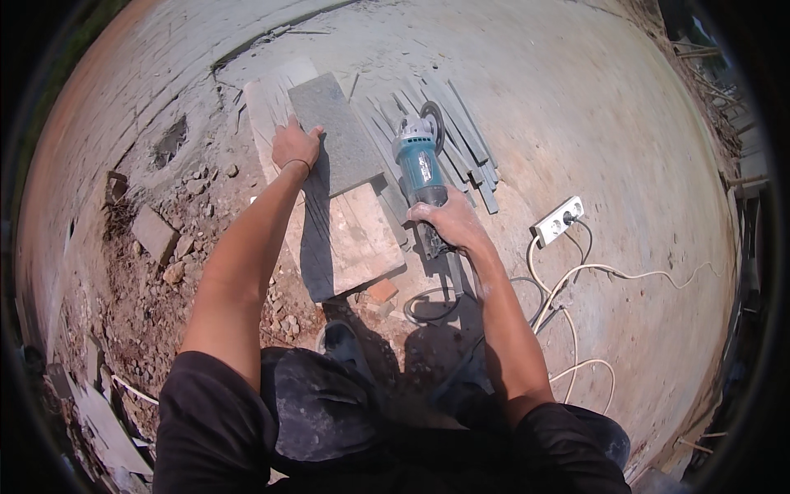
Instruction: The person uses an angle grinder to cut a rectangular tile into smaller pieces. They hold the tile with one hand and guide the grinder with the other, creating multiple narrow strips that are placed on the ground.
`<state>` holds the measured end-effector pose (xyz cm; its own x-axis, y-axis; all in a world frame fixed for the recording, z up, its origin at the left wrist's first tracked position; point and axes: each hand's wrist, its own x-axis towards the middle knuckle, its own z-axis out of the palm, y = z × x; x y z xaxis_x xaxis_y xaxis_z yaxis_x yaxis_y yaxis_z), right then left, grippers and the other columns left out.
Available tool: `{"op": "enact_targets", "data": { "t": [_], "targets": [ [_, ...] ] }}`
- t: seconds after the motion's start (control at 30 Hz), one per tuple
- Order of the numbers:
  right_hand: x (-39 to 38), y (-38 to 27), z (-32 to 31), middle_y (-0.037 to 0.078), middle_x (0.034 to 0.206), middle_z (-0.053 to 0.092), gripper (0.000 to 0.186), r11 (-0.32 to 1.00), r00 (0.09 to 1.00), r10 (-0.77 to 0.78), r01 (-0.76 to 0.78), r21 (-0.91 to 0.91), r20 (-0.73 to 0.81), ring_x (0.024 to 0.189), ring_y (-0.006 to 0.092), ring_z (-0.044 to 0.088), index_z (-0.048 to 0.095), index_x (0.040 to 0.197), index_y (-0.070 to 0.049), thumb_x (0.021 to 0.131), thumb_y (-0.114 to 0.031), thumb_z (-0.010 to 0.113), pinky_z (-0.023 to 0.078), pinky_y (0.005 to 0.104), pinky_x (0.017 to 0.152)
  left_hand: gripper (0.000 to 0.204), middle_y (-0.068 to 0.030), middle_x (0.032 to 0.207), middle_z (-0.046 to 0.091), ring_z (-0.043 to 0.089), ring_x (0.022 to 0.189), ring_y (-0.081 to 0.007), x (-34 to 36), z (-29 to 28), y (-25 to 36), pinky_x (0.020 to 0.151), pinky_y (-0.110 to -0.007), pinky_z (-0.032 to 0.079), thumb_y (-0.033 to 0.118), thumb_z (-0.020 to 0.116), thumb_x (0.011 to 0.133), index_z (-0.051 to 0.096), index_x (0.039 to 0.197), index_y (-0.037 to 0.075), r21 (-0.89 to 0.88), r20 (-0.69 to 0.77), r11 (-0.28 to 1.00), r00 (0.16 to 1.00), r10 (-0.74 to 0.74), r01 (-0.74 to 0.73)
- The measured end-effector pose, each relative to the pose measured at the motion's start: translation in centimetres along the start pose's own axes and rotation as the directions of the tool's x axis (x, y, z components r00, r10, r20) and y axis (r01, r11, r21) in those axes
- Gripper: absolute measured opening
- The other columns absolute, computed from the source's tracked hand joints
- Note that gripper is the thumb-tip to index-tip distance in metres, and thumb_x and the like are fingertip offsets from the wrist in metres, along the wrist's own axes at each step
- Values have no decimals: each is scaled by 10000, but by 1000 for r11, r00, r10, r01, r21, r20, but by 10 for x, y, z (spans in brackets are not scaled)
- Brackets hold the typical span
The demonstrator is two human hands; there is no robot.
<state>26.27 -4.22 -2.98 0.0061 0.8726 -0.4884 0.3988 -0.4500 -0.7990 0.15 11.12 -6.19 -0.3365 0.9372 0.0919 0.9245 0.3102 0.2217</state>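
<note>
While the left hand (pixel 295 146) lies flat on the grey slab (pixel 336 132), right hand (pixel 448 222) closed round a teal grinder (pixel 420 160) beside cut strips (pixel 465 144).

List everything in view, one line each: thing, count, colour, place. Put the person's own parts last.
grey stone slab: one, grey, lying on the board under the left hand
wooden board: one, pale pink-brown, on the ground beneath the slab
angle grinder: one, teal with a black disc guard, right of the slab
cut stone strips: many, grey, on the ground behind the grinder
power strip: one, white, on the ground at right
cables: several, white and black, looping at right
rubble: scattered, reddish-brown, at left
left hand: flat on the slab's edge
right hand: gripping the grinder's handle
</note>
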Motion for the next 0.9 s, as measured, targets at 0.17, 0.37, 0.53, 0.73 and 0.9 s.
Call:
{"op": "enact_targets", "data": {
  "t": [0.17,0.37,0.53,0.73,0.9],
  "targets": [
    [0,-5,-26,119,858,637,534,985,992,-32,52,166,-123,745,203,613,579,1016,11,614,-297,747,473,323,720,453,-151,878,605,599,853,-334,-50,-7,45,761,-407,469,384,586,874,571,1173,44,-433,28,779,857,515,-454],
    [11,6,-54,70,743,611,360,947,951,-57,147,285,-304,625,142,583,593,911,0,664,-220,735,470,277,584,728,-115,859,587,579,763,-208,-155,-30,83,716,-325,467,425,658,831,379,1385,43,-871,184,348,428,885,-346],
    [10,5,-57,73,724,609,341,930,932,-61,183,318,-356,577,130,573,581,878,11,674,-211,742,466,273,532,636,-149,744,575,603,687,-291,-178,-34,105,642,-363,470,362,701,800,451,1185,-78,-875,166,363,507,846,-320],
    [7,4,-53,77,705,607,340,933,931,-52,175,314,-362,562,137,576,577,885,9,676,-205,738,469,277,526,591,-170,765,579,602,715,-306,-182,-27,102,652,-370,468,264,708,795,434,1191,-79,-871,141,344,493,858,-351],
    [10,3,-50,86,715,617,376,945,922,-58,173,276,-382,576,156,591,579,903,11,662,-225,744,481,286,546,630,-154,763,563,581,697,-281,-185,-21,100,657,-356,463,221,709,794,400,1260,-69,-893,100,313,535,839,-323]
  ]
}}
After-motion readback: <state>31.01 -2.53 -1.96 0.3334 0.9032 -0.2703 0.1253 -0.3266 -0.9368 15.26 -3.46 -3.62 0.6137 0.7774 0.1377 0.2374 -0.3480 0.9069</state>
